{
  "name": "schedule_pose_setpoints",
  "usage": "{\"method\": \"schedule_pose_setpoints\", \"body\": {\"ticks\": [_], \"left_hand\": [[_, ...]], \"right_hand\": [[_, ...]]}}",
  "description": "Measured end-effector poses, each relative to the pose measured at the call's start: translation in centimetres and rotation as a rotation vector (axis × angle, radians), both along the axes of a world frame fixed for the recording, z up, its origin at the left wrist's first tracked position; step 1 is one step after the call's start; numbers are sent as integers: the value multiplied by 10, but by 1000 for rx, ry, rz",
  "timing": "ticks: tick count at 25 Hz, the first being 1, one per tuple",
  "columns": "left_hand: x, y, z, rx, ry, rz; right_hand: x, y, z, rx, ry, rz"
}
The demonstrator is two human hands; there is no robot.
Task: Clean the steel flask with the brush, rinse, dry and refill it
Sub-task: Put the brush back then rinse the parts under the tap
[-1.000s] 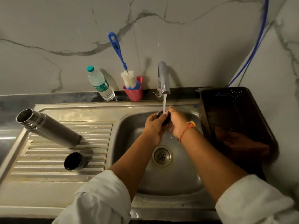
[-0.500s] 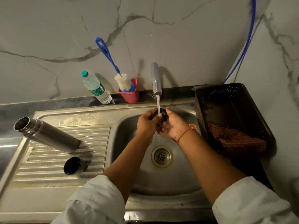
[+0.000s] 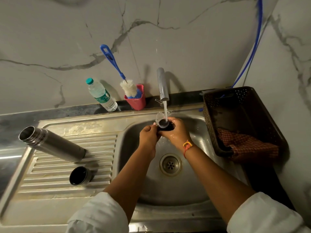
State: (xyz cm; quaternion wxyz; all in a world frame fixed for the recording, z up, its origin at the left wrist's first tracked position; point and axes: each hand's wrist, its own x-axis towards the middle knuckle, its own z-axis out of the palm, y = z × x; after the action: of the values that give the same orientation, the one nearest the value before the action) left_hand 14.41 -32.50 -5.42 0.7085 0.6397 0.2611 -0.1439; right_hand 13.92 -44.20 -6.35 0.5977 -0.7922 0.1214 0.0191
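The steel flask (image 3: 52, 143) lies open on its side on the drainboard (image 3: 70, 167), mouth to the upper left. Its dark cup lid (image 3: 80, 175) lies in front of it. Over the sink basin (image 3: 193, 185), my left hand (image 3: 149, 134) and my right hand (image 3: 176, 132) both grip a small dark stopper cap (image 3: 164, 124) under the running tap (image 3: 162, 86); water splashes off it. The blue-handled bottle brush (image 3: 127, 86) stands in a pink cup (image 3: 137, 100) by the wall.
A plastic water bottle (image 3: 101, 95) leans against the marble wall left of the pink cup. A dark perforated basket (image 3: 242, 105) with a checked cloth (image 3: 247, 145) sits right of the sink. A blue hose (image 3: 252, 47) runs up the wall corner.
Both hands stay under the stream and have turned the cap, so its round open face now points up into the water. The flask and lid have not moved.
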Motion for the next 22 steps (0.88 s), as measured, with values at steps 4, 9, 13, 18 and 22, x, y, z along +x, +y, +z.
{"method": "schedule_pose_setpoints", "body": {"ticks": [4,9,13,18,22], "left_hand": [[6,3,2,84,-47,-70],[35,2,19,182,-143,-138],[63,0,37,288,-217,-204],[83,-4,41,279,-211,-255],[81,-6,41,262,-239,-269]], "right_hand": [[-12,-15,-7,-48,-110,-45],[15,-7,13,119,159,-131],[8,-5,24,68,54,-44],[-10,-17,8,159,-58,-153],[-8,-14,26,803,251,-292]]}}
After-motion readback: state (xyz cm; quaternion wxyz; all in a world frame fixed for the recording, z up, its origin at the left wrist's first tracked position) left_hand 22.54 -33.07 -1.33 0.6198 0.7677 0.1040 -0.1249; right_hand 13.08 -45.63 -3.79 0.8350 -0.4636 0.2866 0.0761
